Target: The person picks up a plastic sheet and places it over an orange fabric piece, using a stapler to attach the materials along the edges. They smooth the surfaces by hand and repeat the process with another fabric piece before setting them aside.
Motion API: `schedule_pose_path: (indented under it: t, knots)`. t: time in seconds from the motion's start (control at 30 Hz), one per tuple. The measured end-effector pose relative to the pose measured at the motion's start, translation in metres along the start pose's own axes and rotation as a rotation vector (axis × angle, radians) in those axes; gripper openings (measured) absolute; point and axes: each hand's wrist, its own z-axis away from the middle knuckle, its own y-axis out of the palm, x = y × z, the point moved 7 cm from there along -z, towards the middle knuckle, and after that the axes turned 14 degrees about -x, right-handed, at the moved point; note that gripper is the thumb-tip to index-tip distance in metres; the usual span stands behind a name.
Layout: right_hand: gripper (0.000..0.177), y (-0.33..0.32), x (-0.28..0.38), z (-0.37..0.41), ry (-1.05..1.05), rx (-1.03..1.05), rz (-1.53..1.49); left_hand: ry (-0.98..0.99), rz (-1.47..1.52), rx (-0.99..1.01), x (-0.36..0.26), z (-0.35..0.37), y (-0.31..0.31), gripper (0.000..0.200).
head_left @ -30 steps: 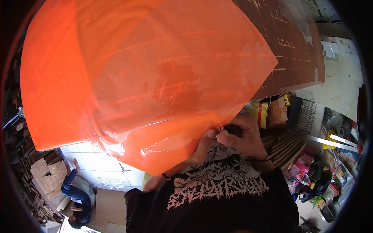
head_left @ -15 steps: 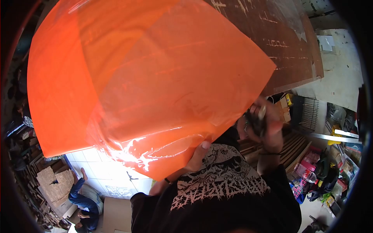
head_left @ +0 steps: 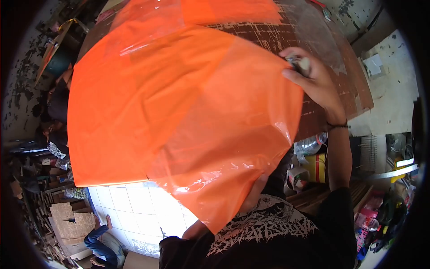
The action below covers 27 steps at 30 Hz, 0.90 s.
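A thin, glossy orange plastic sheet (head_left: 148, 107) spreads over a brown worktable (head_left: 322, 101), its near side raised toward my chest. My left hand (head_left: 255, 193) grips the sheet's near edge, most of its fingers hidden behind the plastic. At the sheet's far right corner, my right hand (head_left: 311, 76) is closed around a small tool (head_left: 300, 65) with metal and pale parts, whose kind I cannot make out. The fingers of this hand touch or nearly touch the sheet's edge.
Another orange piece (head_left: 228, 11) lies farther back on the table. To the right below are a yellow container (head_left: 316, 168), a clear plastic bottle (head_left: 307, 145) and clutter. A person (head_left: 105, 244) is at lower left, near a white tiled floor (head_left: 130, 201) and stacked wood scraps.
My right hand has moved up and away from me to the sheet's far right corner. The orange sheet has dropped lower over the table, and the second orange piece has come into view.
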Motion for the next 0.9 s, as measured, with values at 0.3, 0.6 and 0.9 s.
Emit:
schedule_pose_path:
  t: [0.3,0.6,0.9]
  knots:
    - [0.044,-0.138,-0.013,0.233,-0.157,-1.185,1.45,0.478,0.017,0.069,-0.043,-0.038,0.056,0.03]
    - [0.033,0.02,-0.031,0.269,0.393,-0.906,-0.313,0.293,0.18,-0.723,-0.016,-0.029,-0.07,0.016]
    - [0.03,0.082,0.002,0.183,0.586,-0.014,-0.526,0.086,-0.114,-0.627,-0.037,-0.04,-0.135,0.053]
